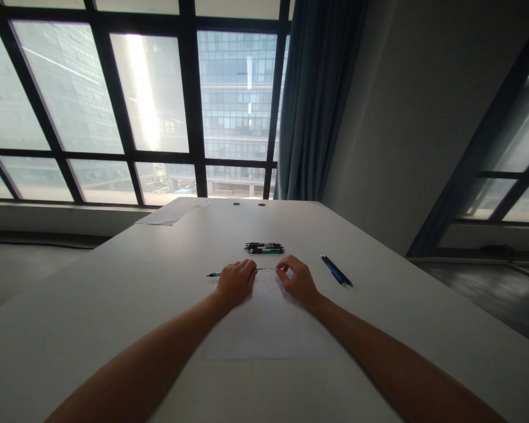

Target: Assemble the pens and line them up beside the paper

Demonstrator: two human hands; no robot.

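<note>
White laminate covers the desk (379, 329), and a pale sheet of paper (268, 329) lies flat on it under the forearms. At the far edge of that sheet both hands work on one green pen (213, 274): the left hand (235, 283) is curled around the barrel, whose green end sticks out to the left of the knuckles, while the right hand (297, 281) pinches with thumb and forefinger the tip of a thin dark rod (267, 269), probably the refill, that spans the gap between the two hands. So both hands are closed on parts of the same pen, held just above the paper. Just beyond them lies a small cluster of black-and-green pens (264, 248), side by side, and off to the right, well apart, a pair of blue pens (336, 271) lies at a slant. Another sheet (176, 211) rests at the far left corner of the desk. The rod looks slender and the grip on it is only a fingertip pinch, so a sideways pull or a twist could bend it or let it slip; any small spring or tip inside could drop and roll on the smooth desk, and a stray elbow could crease the paper.
</note>
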